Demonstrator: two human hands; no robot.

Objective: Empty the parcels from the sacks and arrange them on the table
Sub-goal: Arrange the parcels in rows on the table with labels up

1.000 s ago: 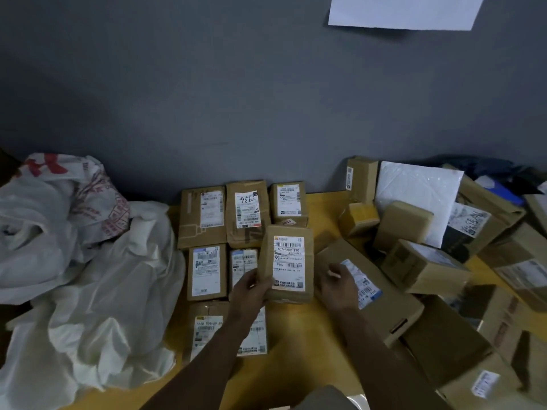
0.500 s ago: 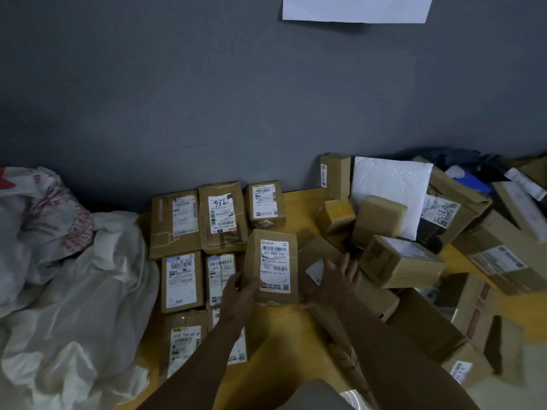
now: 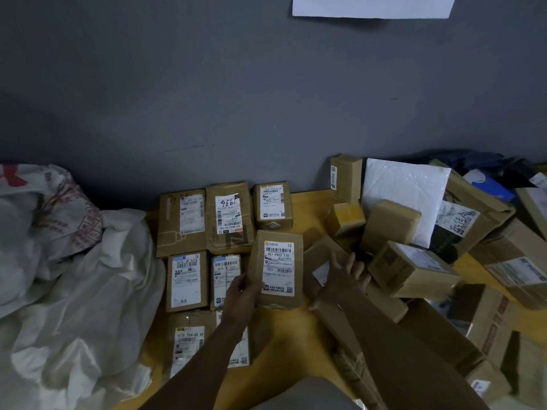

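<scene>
Two arms reach forward. Left hand (image 3: 240,297) grips labelled parcel (image 3: 278,267) by its lower-left edge over the desk (image 3: 307,208). Right hand (image 3: 340,281) lies flat, fingers spread, on long box (image 3: 321,251) beside it.

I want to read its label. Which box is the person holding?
The cardboard box labelled 507-P802 T70, held at its lower edge by the left hand. The boxes in rows beside it lie flat, unheld.

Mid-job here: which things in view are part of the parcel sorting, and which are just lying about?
Job: left hand gripping labelled parcel; right hand flat on long box; arranged parcels; jumbled pile; white sacks; table.
Lying about: paper sheet on the wall; blue item behind the pile, unclear what.
</scene>
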